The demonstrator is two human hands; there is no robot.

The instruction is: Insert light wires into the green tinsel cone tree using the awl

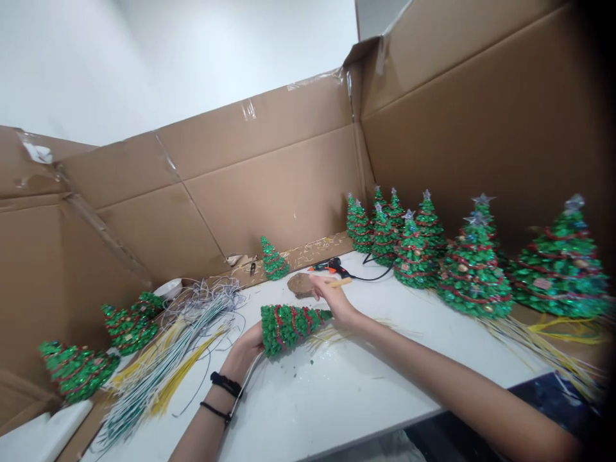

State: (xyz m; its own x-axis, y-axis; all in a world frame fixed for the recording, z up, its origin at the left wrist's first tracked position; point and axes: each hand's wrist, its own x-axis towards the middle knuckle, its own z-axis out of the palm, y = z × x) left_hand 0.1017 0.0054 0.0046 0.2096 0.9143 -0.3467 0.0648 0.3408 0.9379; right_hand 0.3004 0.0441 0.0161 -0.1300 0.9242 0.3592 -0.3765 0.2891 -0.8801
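Observation:
A green tinsel-covered cone tree (289, 327) with red garland lies on its side above the white table (312, 404), its tip pointing right. My left hand (246, 346), with black bands on the wrist, grips its wide base end. My right hand (332, 296) is just above the tip, fingers curled around a pale wooden stick (342, 282). Close to those fingers lies a rough brown lump (300, 285), possibly cork or bark. Behind it rests an orange and black glue gun (330, 266), its black cord trailing right.
Several similar trees (474, 269) stand at the right, and others sit at the left (77, 370). Bundles of green, white and yellow wire strands (163, 362) spread across the left of the table. A white bowl (168, 289) sits behind them. Cardboard walls (269, 186) surround the table.

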